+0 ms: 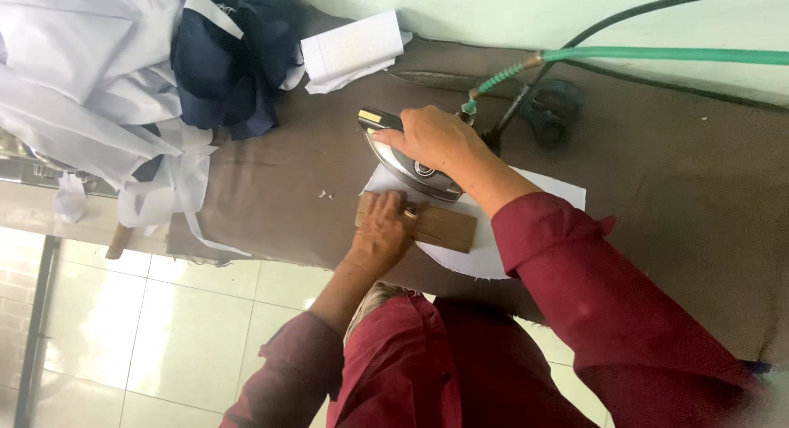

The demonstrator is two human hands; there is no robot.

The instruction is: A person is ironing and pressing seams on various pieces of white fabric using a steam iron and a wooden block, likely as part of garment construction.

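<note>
On brown-covered ironing table (pixel 674 198), near its front edge: white fabric piece (pixel 493 251), flat, curved along its near side, straight-cornered at its far right. Across near edge of that piece: brown wooden block (pixel 440 227), rectangular, lying flat, long side roughly parallel with table edge. Left hand (pixel 382 227), palm down, fingers extended and spread, pressing on left end of block; nothing enclosed in its grasp. Just beyond block, on same white piece: steam iron (pixel 407 161), metal-bodied with dark handle, pointed nose toward upper left, small yellow patch near nose. Right hand (pixel 431 136), closed around iron handle from above, fingers wrapped over far side. From rear of iron: green hose (pixel 657 55) with ribbed end, running right along wall; black cable (pixel 575 46) beside it, curving up and right. Behind iron, on table: dark scissors (pixel 551 108), partly blurred. Upper left of table: heap of white garments (pixel 82 66) mixed with navy cloth (pixel 230 58), white strips hanging over front edge. Beside heap, against wall: folded white lined paper (pixel 353 50). Both arms in dark red sleeves (pixel 608 296). Below table edge: pale tiled floor (pixel 164 338).
</note>
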